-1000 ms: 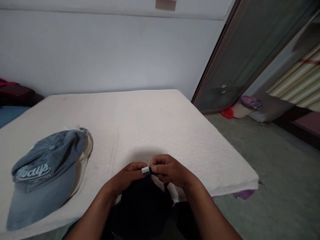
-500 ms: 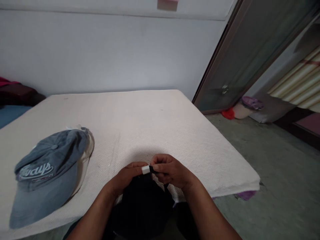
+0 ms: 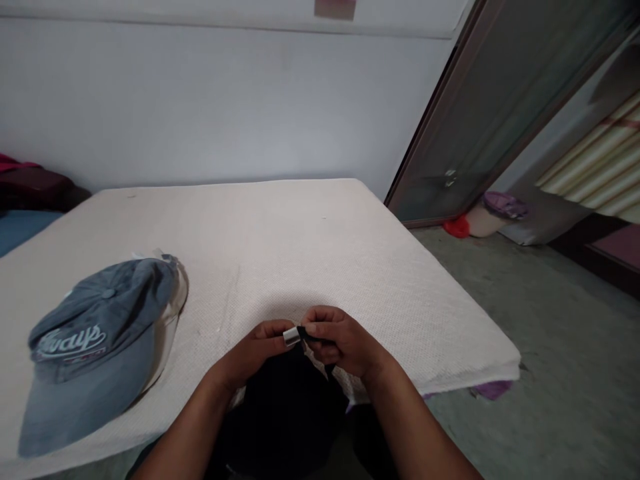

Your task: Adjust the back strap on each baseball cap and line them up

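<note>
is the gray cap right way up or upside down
Right way up: the gray cap lies crown up, with its top button and raised lettering showing.

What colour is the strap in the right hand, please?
The strap is black, clearest in the head view.

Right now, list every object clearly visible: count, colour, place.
Strapped fabric item: 1, black, bottom centre
Rectangular clasp: 1, silver, lower centre
Brimmed fabric cap: 1, blue-grey, left
Partly hidden cap: 1, beige, beneath first
Textured cloth cover: 1, white, centre
Framed glass panel: 1, dark, right
Striped curtain: 1, cream, right
Round container: 1, pale and purple, right
Crumpled item: 1, red, beside container
Bundle: 1, maroon, far left
Left hand: 1, bare, at clasp
Right hand: 1, bare, at strap
</note>
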Tool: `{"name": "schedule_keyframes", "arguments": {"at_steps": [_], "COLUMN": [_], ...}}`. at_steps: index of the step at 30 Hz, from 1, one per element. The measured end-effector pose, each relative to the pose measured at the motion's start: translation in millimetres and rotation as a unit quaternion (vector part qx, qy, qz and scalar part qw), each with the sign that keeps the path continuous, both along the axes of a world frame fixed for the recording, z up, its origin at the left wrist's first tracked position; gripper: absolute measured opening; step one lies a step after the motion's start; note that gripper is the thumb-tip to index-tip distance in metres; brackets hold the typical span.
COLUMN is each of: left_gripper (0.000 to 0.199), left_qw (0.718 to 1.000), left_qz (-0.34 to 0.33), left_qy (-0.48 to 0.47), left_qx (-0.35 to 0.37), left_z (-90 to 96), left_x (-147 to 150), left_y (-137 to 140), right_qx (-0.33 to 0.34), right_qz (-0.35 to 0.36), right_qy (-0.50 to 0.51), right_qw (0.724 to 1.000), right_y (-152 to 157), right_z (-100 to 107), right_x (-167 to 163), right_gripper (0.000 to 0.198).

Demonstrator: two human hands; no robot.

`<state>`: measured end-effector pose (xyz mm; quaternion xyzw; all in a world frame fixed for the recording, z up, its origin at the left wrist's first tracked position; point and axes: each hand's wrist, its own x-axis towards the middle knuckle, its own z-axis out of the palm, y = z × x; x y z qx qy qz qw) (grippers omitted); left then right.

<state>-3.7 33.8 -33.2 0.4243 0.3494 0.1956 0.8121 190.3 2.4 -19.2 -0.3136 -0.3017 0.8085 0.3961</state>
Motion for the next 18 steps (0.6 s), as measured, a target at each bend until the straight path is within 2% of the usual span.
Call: {"name": "schedule_keyframes", "arguments": {"at_steps": [4, 12, 18], "left_gripper": [0.026, 0.029, 0.024], "left_qw": [1.000, 0.999, 0.999], "left_qz": [0.013, 0.049, 0.034], "left_qy": [-0.005, 0.010, 0.002], "left_qx": [0.016, 0.010, 0.014], "left_z": [2.4, -7.0, -1.2], "left_x": [1.8, -1.3, 0.9], "left_y": [-0.3, 0.6, -0.3], "right_qx": [0.010, 0.006, 0.000], "right_qz": [-0.027, -0.045, -0.069], "right_qy": [0.033, -0.021, -0.025], "right_qw": [0.999, 0.999, 0.997], "right_y": [-1.6, -1.9, -2.0], "right_z": [2.6, 1.7, 1.8], "right_x": [0.5, -4.3, -2.4], "right_gripper": [0.020, 0.026, 0.025]}}
